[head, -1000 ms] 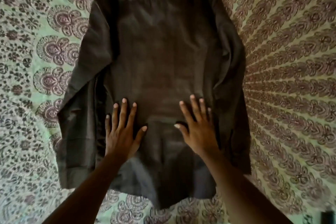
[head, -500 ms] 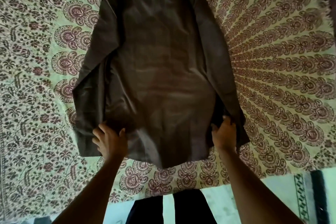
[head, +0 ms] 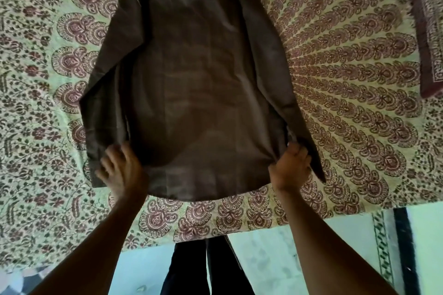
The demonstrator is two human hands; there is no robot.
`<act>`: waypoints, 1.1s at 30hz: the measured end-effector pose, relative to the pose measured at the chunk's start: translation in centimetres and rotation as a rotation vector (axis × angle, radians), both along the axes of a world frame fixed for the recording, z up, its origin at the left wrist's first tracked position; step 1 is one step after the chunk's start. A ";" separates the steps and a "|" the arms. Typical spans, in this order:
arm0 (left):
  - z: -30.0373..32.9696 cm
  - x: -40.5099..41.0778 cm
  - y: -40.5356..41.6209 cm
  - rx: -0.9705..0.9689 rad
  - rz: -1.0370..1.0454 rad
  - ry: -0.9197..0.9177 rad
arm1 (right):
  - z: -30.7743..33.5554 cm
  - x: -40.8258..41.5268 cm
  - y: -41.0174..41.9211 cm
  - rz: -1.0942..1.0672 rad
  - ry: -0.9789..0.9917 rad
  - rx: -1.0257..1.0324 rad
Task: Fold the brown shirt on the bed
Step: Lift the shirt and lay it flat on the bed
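The brown shirt [head: 199, 84] lies lengthwise on the bed, its hem nearest me and both sleeves running down along its sides. My left hand [head: 121, 171] grips the lower left edge of the body, fingers curled into the cloth beside the left sleeve. My right hand [head: 291, 166] grips the lower right edge, fist closed on bunched fabric next to the right sleeve. The hem between my hands hangs in a shallow curve just above the sheet.
A patterned green and maroon bedsheet [head: 359, 84] covers the bed. A maroon-bordered cloth [head: 429, 31] lies at the far right. The bed's near edge [head: 239, 230] runs below my hands, with pale floor and my dark trouser legs [head: 203, 268] beneath it.
One second ago both palms lay flat on the shirt's back. They have since slid outward to the lower side edges and taken hold of the fabric, and my view has drawn back from the bed.
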State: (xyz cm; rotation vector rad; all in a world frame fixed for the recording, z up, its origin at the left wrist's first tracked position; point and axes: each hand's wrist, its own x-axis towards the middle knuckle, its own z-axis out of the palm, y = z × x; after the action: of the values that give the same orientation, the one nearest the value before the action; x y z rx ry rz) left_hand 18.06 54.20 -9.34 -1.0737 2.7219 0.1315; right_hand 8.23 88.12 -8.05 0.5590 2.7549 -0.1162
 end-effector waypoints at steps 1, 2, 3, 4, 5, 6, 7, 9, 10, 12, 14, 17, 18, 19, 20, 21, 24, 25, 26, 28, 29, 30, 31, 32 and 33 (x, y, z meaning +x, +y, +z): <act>-0.2 0.0 0.7 -0.020 -0.097 0.051 | 0.2 0.4 -0.9 0.060 0.069 0.027; -0.5 -0.3 1.4 -0.026 -0.194 0.088 | 0.2 0.7 -2.0 0.131 0.131 0.019; -0.9 -0.7 1.9 -0.013 -0.279 0.105 | -0.3 0.9 -3.3 0.211 0.182 -0.026; -1.5 -1.3 2.3 0.003 -0.365 0.122 | -1.0 0.9 -4.6 0.304 0.224 -0.084; -2.3 -2.0 2.5 0.018 -0.465 0.131 | -1.8 0.6 -5.9 0.402 0.252 -0.136; -3.2 -2.6 2.6 0.022 -0.569 0.130 | -2.8 0.2 -7.3 0.495 0.263 -0.180; -4.0 -3.2 2.7 0.024 -0.650 0.107 | -3.9 -0.1 -8.6 0.584 0.255 -0.215; -5.1 -3.8 2.7 0.008 -0.680 0.044 | -5.9 -0.5 -10.3 0.745 0.203 -0.258; -5.1 -3.7 2.7 -0.002 -0.623 0.029 | -6.6 -0.4 -10.5 0.793 0.172 -0.253; -4.9 -2.4 2.2 0.007 -0.407 0.012 | -7.5 0.6 -9.4 0.788 0.123 -0.202; -4.5 -0.2 1.0 0.029 -0.183 -0.013 | -7.4 2.5 -6.8 0.680 0.119 -0.123; -3.7 2.3 -0.5 -0.016 -0.103 -0.098 | -6.5 5.3 -2.2 0.544 0.101 0.000; -3.5 2.4 -0.4 -0.035 -0.091 -0.103 | -6.2 6.0 -1.1 0.522 0.077 0.022; -3.1 2.0 0.0 -0.054 -0.068 -0.081 | -6.1 6.3 -0.5 0.508 0.056 0.038; -2.8 1.2 0.7 -0.071 -0.060 -0.045 | -6.0 6.3 -0.5 0.497 0.049 0.050; -2.4 0.3 1.4 -0.088 -0.093 -0.003 | -6.0 6.0 -1.1 0.486 0.064 0.051; -2.9 -2.8 4.1 0.040 -0.331 0.093 | -6.1 3.6 -5.2 0.468 0.211 -0.033; -3.3 -3.7 4.8 0.117 -0.410 0.117 | -6.1 2.4 -6.9 0.489 0.260 -0.075; -4.0 -4.4 5.2 0.154 -0.483 0.120 | -6.3 1.2 -8.7 0.519 0.283 -0.121; -5.2 -4.4 5.3 0.127 -0.542 0.080 | -6.9 -0.4 -11.7 0.593 0.269 -0.193; -5.4 -3.8 4.9 0.103 -0.493 0.068 | -7.0 -0.6 -12.5 0.643 0.242 -0.199; -5.8 -2.8 4.5 0.089 -0.399 0.064 | -7.6 -0.2 -12.8 0.704 0.213 -0.181; -6.2 -1.5 4.0 0.086 -0.285 0.060 | -8.0 0.6 -12.6 0.772 0.181 -0.160; -6.2 0.1 3.6 0.089 -0.187 0.058 | -8.1 1.7 -12.0 0.846 0.149 -0.152; -6.1 1.6 3.2 0.090 -0.141 0.060 | -8.1 2.9 -11.0 0.900 0.135 -0.148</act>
State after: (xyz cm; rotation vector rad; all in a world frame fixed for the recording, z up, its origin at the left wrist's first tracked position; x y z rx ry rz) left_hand 19.71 57.45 -15.46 -0.8645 2.8045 0.2647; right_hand 11.16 77.08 -16.16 -0.7570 2.8079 -0.1389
